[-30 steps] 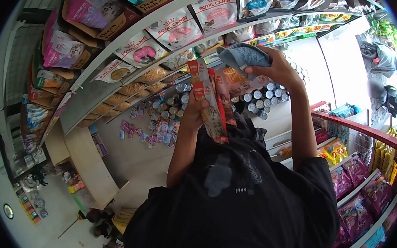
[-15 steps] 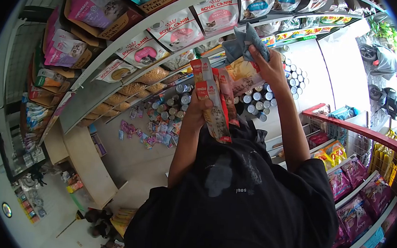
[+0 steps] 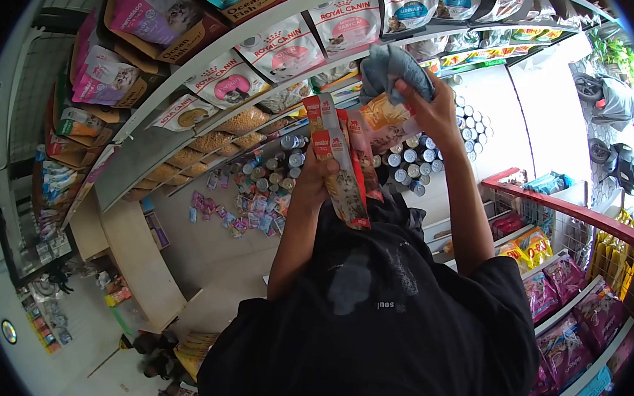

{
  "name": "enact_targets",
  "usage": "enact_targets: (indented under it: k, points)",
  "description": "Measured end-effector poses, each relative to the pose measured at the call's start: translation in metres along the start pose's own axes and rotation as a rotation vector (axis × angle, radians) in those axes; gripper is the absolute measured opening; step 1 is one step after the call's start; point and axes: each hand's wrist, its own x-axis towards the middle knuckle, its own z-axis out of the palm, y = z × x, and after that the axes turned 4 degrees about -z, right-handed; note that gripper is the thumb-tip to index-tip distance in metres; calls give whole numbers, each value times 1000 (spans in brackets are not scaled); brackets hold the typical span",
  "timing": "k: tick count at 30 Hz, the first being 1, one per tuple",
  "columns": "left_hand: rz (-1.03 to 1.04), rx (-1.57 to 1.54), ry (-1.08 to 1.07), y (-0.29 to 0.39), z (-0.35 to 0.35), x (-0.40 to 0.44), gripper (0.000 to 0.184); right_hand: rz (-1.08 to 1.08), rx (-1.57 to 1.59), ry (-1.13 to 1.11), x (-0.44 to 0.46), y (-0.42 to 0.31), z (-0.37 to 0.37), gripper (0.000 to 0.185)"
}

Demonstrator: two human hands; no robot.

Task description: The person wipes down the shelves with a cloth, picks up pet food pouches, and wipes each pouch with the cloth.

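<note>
Our left hand (image 3: 316,174) is clasping packets (image 3: 347,188) slanting lengthwise toward our shirt (image 3: 395,338). Our right hand (image 3: 435,110) is pinching cloth (image 3: 391,71) beside them.

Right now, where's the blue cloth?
The blue cloth is in the person's right hand, in the upper middle of the head view, just above the bundle of packets in the left hand.

Bags (image 3: 280,46) on shelf (image 3: 130,165), cans (image 3: 413,164) and packets (image 3: 256,212) on floor (image 3: 253,251)
</note>
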Motion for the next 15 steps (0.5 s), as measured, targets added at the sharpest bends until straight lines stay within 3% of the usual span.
enact_targets:
  k: [5, 9, 10, 14, 15]
  points:
    - [5, -33, -93, -7, -21, 7, 72, 228, 319, 230, 1, 4, 6, 41]
    - [-35, -230, -52, -1, -9, 1, 80, 307, 1032, 237, 4, -8, 5, 38]
    - [-34, -230, -48, -1, -11, 1, 80, 311, 1034, 235, 2, -7, 4, 38]
    - [-97, -254, -107, -7, -28, 4, 89, 107, 78, -106, -11, -3, -12, 38]
    - [-100, -253, -108, -7, -25, 4, 89, 108, 79, -104, -11, -4, -12, 38]
